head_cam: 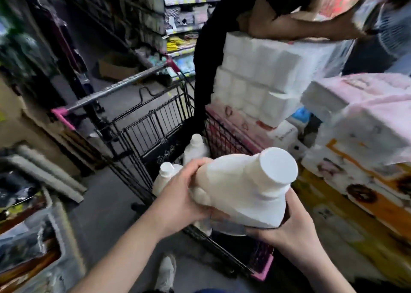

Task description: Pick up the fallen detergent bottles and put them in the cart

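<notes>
Cradling the tilted detergent bottle (240, 192), left hand (184, 195) curled round its side and right hand (287, 232) cupped beneath, could let it slip onto standing bottles (195, 148) just beyond the left hand.

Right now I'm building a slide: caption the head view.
Left hand and right hand hold a white detergent bottle over the cart, two more bottles inside.

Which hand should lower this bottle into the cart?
Probably the left hand: it grips the white detergent bottle by its side, over the cart basket. The right hand cups the base from below, so it would be trapped underneath when the bottle sets down.
</notes>
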Tool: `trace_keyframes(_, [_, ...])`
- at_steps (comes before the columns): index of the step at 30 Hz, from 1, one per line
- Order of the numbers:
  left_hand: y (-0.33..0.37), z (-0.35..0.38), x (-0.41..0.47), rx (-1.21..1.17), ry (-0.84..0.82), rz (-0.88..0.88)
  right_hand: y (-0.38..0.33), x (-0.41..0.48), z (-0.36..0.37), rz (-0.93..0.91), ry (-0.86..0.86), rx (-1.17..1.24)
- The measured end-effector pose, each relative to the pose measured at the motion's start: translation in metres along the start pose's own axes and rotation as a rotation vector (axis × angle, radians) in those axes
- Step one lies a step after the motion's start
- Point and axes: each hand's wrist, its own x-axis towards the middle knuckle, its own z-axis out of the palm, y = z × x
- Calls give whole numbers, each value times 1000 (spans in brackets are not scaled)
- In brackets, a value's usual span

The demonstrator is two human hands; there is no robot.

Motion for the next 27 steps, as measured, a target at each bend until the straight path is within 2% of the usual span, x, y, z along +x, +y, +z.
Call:
trace_keyframes(6, [-8, -30, 99, -22, -206, 8, -8, 56, 18, 99, 161, 19])
trace_keyframes(10, [-4, -25, 151, 3, -262, 3, 7, 90, 14, 122, 221, 2])
trace_keyframes(18, [-11, -5, 224, 136, -313, -79, 44, 152, 3, 175, 234, -26])
trace_keyframes(27, [-72, 22, 284, 265, -351, -176, 103, 207, 16, 284, 137, -94])
